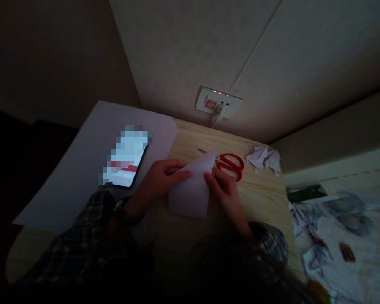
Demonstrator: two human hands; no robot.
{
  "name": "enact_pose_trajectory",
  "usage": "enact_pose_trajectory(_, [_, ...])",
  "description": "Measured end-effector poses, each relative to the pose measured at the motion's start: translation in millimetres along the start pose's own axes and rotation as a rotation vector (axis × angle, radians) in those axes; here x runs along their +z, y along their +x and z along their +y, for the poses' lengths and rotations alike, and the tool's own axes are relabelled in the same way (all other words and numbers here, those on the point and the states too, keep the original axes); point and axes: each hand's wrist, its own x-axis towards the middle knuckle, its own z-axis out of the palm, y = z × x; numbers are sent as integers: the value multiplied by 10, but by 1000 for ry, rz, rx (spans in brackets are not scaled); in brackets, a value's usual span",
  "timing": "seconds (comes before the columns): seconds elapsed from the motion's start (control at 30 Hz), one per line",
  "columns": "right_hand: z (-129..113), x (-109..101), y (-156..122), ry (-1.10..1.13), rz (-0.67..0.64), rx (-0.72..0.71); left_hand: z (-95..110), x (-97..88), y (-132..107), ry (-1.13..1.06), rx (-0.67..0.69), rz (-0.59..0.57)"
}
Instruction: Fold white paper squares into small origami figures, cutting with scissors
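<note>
A folded sheet of white paper [191, 192] is held up between both hands over the wooden table. It has a slanted top edge that rises to a point at the upper right. My left hand [160, 179] grips its left side, thumb on the near face and fingers behind. On the right edge, my right hand [223, 188] pinches the paper between thumb and fingers. Just beyond the right hand lie scissors [230, 164] with red handles, their blades partly hidden behind the paper. Folded white paper pieces [259, 158] rest near the table's far right corner.
A stack of large white sheets [82, 169] covers the table's left side, with a lit phone [126, 158] on top. On the wall behind is a socket [218, 102] with a plug in it. The wooden table [256, 202] borders a patterned white bedspread [364, 240] at right.
</note>
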Motion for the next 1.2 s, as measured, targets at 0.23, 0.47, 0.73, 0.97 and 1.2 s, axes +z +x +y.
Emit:
enact_pose_trajectory(0.23, [4, -6, 1, -35, -2, -12, -43, -18, 28, -43, -15, -23])
enact_pose_trajectory(0.47, [40, 5, -2, -20, 30, -22, -2, 26, 8, -55, -4, 36])
enact_pose_trajectory(0.73, [23, 13, -11, -67, 15, 0, -87, -3, 50, -16, 41, -25])
enact_pose_trajectory(0.97, [-41, 19, -9, -144, -71, -77, -75, -6, 44, -42, 6, -27])
enact_pose_trajectory(1.2, [-70, 30, -2, -185, -134, -132, -81, -24, 65, -51, 89, -102])
